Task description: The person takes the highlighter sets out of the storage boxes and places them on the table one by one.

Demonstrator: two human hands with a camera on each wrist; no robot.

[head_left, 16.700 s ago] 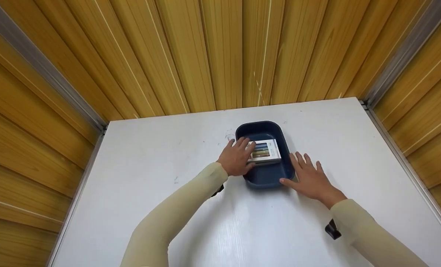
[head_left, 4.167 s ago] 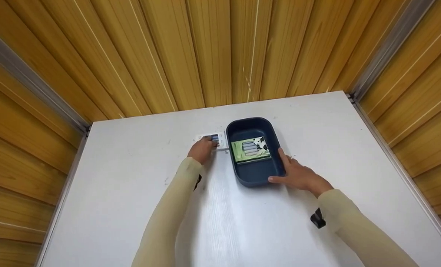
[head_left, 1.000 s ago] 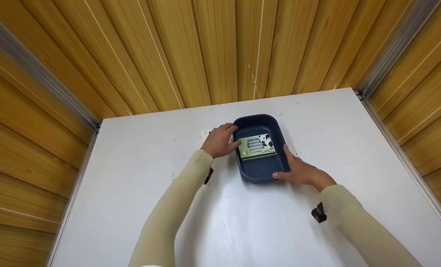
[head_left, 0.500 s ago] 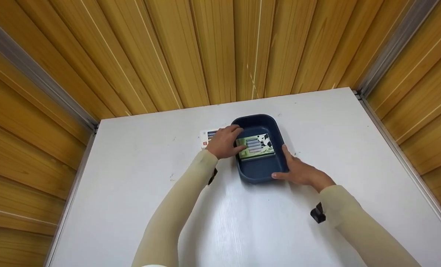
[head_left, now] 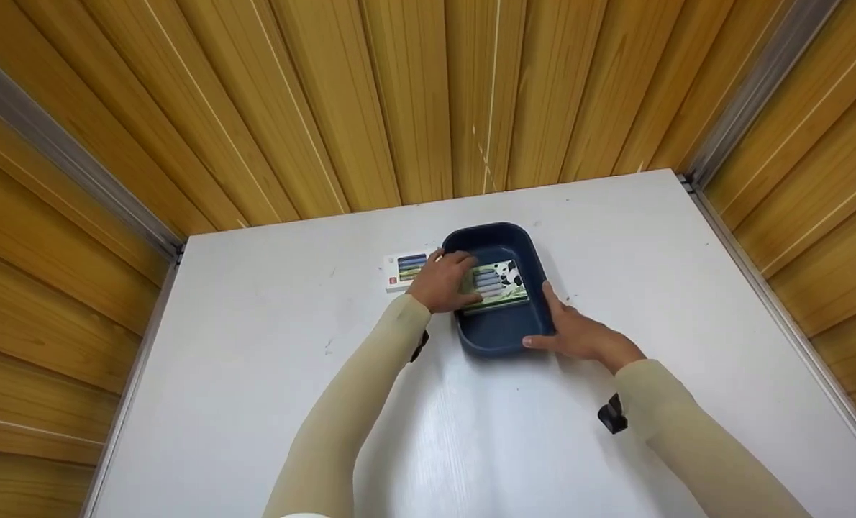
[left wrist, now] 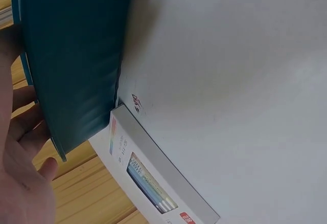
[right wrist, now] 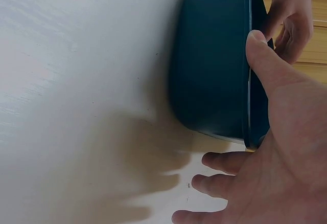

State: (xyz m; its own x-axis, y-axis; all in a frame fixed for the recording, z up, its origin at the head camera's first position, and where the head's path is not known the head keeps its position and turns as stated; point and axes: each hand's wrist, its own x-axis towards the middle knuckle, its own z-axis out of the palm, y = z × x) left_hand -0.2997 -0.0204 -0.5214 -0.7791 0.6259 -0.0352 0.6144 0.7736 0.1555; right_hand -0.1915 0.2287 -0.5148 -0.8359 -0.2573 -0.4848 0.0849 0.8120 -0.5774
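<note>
A dark blue rectangular basin (head_left: 496, 334) stands on the white table, with a green box (head_left: 498, 284) picturing pens and a panda lying flat inside it. My left hand (head_left: 442, 282) reaches over the basin's left rim, its fingers and thumb spread across the green box's left end, which they hide. A flat white box (head_left: 399, 272) with coloured pens showing through a window lies left of the basin, partly covered by that hand; its end meets the basin wall in the left wrist view. My right hand (head_left: 579, 332) rests its thumb on the basin's near right rim, other fingers extended.
The white table (head_left: 255, 374) extends on all sides of the basin. Wood-patterned panels (head_left: 313, 108) stand behind the table and along both sides, with metal strips at the corners. Black straps (head_left: 613, 415) show at my wrists.
My left hand set the white pen box from the basin onto the table to the left, exposing the green box. It then moved right, over the rim. My right hand stayed at the basin.
</note>
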